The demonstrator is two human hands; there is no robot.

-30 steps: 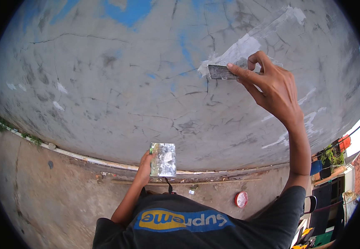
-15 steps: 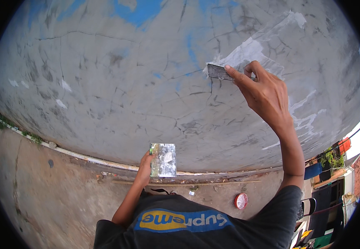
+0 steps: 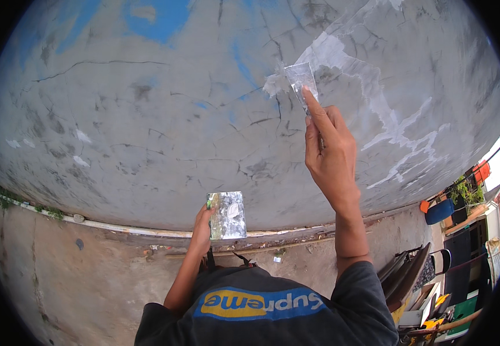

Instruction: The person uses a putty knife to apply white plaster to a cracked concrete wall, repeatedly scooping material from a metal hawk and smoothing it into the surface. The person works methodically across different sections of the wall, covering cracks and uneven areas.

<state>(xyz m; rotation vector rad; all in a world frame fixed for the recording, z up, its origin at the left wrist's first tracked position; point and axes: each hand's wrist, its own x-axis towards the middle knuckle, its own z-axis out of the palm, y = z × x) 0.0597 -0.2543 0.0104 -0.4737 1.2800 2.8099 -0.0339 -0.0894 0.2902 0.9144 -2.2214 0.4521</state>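
Observation:
My right hand (image 3: 332,147) is closed round a putty knife (image 3: 302,75), its index finger laid along the blade. The blade points up at the grey wall (image 3: 157,167), over the left end of a streak of white putty (image 3: 326,53); whether it touches the wall I cannot tell. Fine dark cracks run close by. Lower down, my left hand (image 3: 202,227) grips a flat rectangular metal plate (image 3: 220,224) by its left edge. A small dab of white putty (image 3: 233,210) sits on the plate's face.
Along the wall's foot runs a pale pipe (image 3: 117,228), with bits of rubble beside it. Concrete ground (image 3: 105,282) lies below. At the right are a blue barrel (image 3: 439,211), an orange container (image 3: 480,172), a plant and piled household things.
My right hand has moved down and left, turning the putty knife from nearly level to upright. White putty now covers more wall at the streak's left end. The red tub is out of sight.

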